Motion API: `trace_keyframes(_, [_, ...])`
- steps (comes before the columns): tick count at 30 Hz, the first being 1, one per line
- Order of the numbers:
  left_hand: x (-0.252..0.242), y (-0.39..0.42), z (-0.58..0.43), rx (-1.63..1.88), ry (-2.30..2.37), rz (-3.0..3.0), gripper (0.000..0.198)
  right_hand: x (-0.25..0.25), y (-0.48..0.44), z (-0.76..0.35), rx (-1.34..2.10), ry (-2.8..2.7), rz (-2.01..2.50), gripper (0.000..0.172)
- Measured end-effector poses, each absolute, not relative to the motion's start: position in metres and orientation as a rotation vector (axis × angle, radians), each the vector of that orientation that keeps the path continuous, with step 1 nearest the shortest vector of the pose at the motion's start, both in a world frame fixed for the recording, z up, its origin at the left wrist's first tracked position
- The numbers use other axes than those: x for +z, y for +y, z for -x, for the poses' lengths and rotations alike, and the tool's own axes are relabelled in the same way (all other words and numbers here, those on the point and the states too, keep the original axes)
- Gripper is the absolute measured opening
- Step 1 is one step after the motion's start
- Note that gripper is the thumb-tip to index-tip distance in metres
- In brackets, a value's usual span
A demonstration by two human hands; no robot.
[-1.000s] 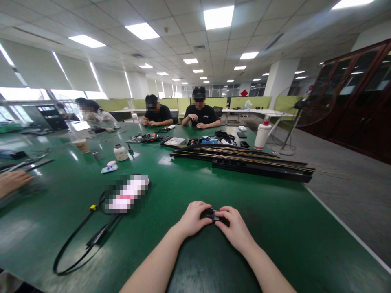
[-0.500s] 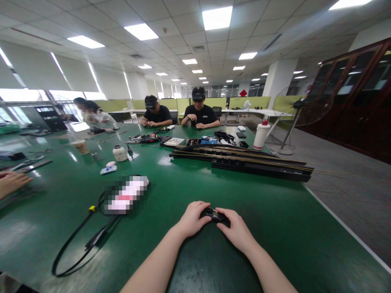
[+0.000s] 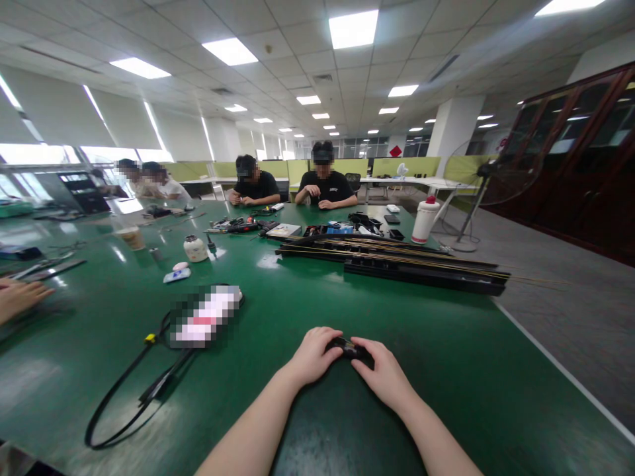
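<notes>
A small black part point(image 3: 350, 348) lies low over the green table point(image 3: 278, 304), between my two hands. My left hand point(image 3: 315, 356) grips its left end, thumb in front and fingers behind. Its right end is in my right hand point(image 3: 384, 371), held the same way. The fingertips cover both ends of the part, and its fine details are too small to make out. To the left of my hands lies a black cable loop point(image 3: 94, 410) with a yellow tag point(image 3: 150, 339), beside a blurred-out pale item point(image 3: 206, 320).
Long black rails point(image 3: 426, 274) with thin rods lie across the table beyond my hands. A white bottle point(image 3: 425, 221), a jar point(image 3: 195, 248) and tools point(image 3: 238, 225) stand or lie farther back. Another person's hand point(image 3: 22, 297) is at the left edge; two people sit opposite.
The black part is tilted a little differently between my fingers, and its top looks darker. My hands have hardly moved.
</notes>
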State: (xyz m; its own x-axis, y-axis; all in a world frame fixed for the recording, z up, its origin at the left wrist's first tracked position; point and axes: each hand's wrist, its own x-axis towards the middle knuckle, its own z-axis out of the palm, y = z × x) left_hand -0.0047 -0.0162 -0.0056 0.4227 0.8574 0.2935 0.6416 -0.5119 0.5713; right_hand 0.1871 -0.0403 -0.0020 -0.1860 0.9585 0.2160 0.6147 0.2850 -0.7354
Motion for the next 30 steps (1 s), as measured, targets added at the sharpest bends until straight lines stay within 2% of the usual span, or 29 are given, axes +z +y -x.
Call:
trace_keyframes(14, [-0.0037, -0.0169, 0.0047, 0.794, 1.284, -2.302, 0.027, -0.0006, -0.0406, -0.1871, 0.661, -1.895, 1.41, 0.037])
trace_keyframes(30, [-0.0022, -0.0169, 0.0056, 0.776, 1.233, -2.32, 0.034, 0.0009, -0.0414, -0.1868, 0.661, -1.907, 1.413, 0.035])
